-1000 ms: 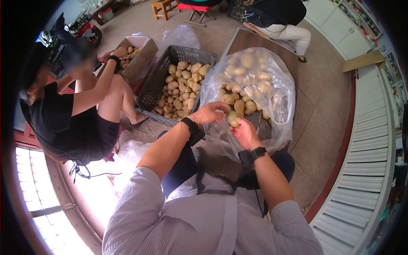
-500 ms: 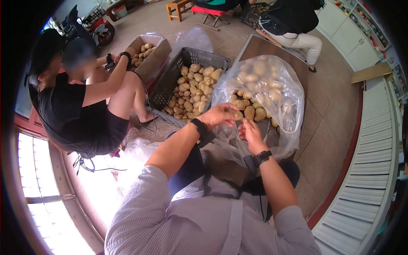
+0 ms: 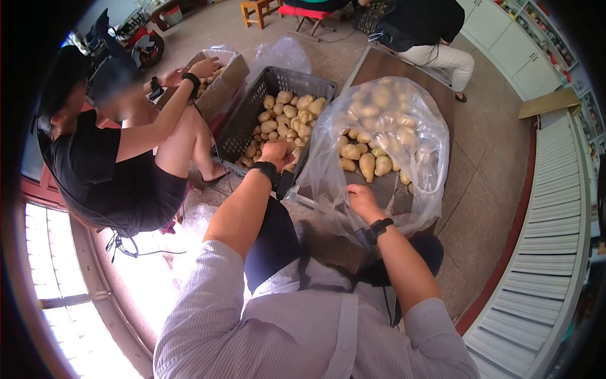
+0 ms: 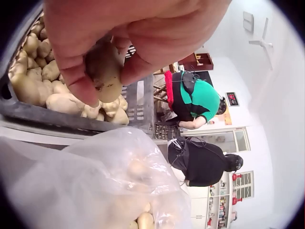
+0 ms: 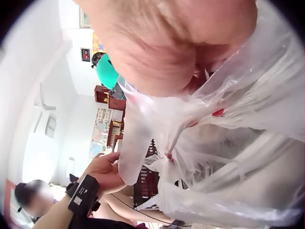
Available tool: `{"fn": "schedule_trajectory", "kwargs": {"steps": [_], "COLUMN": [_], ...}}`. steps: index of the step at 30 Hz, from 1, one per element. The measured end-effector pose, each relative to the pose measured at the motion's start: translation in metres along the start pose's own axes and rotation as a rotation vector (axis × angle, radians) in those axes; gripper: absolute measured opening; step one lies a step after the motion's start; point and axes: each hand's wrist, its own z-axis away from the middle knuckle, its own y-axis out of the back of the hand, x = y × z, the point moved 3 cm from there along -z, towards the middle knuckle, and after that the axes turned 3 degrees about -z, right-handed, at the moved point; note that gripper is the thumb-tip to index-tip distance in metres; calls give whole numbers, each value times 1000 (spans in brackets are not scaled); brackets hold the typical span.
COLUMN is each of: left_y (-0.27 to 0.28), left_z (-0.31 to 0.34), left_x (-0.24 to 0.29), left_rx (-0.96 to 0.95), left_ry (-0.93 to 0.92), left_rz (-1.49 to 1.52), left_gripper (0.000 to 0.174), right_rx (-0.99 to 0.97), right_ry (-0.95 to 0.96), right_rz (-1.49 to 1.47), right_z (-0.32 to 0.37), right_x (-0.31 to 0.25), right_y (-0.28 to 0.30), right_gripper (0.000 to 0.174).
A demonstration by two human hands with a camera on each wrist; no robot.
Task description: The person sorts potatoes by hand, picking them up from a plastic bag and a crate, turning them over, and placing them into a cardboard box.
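Observation:
My left hand point(image 3: 276, 153) is over the near end of a dark plastic crate point(image 3: 222, 131) of potatoes. Between its thumb and fingers it holds a potato point(image 4: 106, 71) with a dark blemish, seen in the left wrist view. My right hand point(image 3: 365, 203) is at the near side of a clear plastic bag point(image 3: 432, 158), its curled fingers gripping the gathered film point(image 5: 171, 114). Inside the bag's mouth several loose potatoes point(image 3: 367, 165) lie, and more show through the plastic behind them.
A seated person in black point(image 3: 88, 164) on the left reaches into a cardboard box point(image 3: 221, 95) of potatoes. Another person point(image 3: 423, 28) sits beyond the low table point(image 3: 372, 66). Crumpled clear plastic point(image 3: 284, 55) lies behind the crate. White slatted panels point(image 3: 536, 234) run along the right.
My left hand has moved left from beside the right hand to over the crate, taking the potato along. My right hand has let go of the potato and stays by the bag.

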Motion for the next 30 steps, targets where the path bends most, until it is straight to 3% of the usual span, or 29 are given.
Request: {"fn": "schedule_trajectory", "kwargs": {"steps": [1, 2, 3, 7, 12, 14, 16, 18, 19, 22, 24, 25, 26, 27, 28, 30], "left_y": [0, -2, -5, -7, -7, 2, 11, 35, 33, 22, 17, 16, 17, 9, -18, -28], "left_z": [-1, 0, 1, 2, -1, -17, -45, -95, -94, -68, -62, -60, -73, -62, -42, 25], "left_x": [6, 3, 7, 5, -1, -32, -115, -183, -180, -126, -120, -115, -130, -100, -81, 47], "left_rx": [43, 86, 86, 117, 176, 67, -40, -328, -327, -173, -68, -70, -171, -270, -274, 74], "left_ry": [281, 562, 562, 681, 766, 685, 600, 72, 70, 364, 554, 553, 338, 113, 112, 513], "left_rz": [155, 310, 310, 257, 178, 22, -132, -652, -652, -365, -167, -166, -424, -674, -673, 157], "left_gripper": [19, 19, 19, 21, 22, 21, 21, 19, 19, 18, 18, 18, 20, 23, 23, 27], "right_rx": [0, 40, 80, 107, 31, 25, 18, 84, 86, 7, -10, -9, -39, -68, -66, -25], "right_ry": [0, 173, 347, 398, 352, 357, 362, 457, 457, 397, 352, 352, 320, 288, 284, 163], "right_rz": [-1, 113, 227, 358, 526, 600, 673, 808, 808, 821, 809, 810, 826, 841, 841, 844], "right_z": [0, -2, -1, 4, 16, 18, 20, 22, 22, 23, 21, 21, 23, 24, 23, 21], "right_x": [-1, -5, -9, -24, -46, -50, -50, -49, -51, -55, -51, -50, -55, -58, -59, -53], "right_y": [-1, -3, -4, -9, -7, -8, -8, -9, -8, -9, -10, -9, -8, -7, -7, -4], "right_gripper": [21, 20, 19, 16, 26, 28, 29, 29, 29, 30, 38, 38, 34, 29, 29, 29]}}
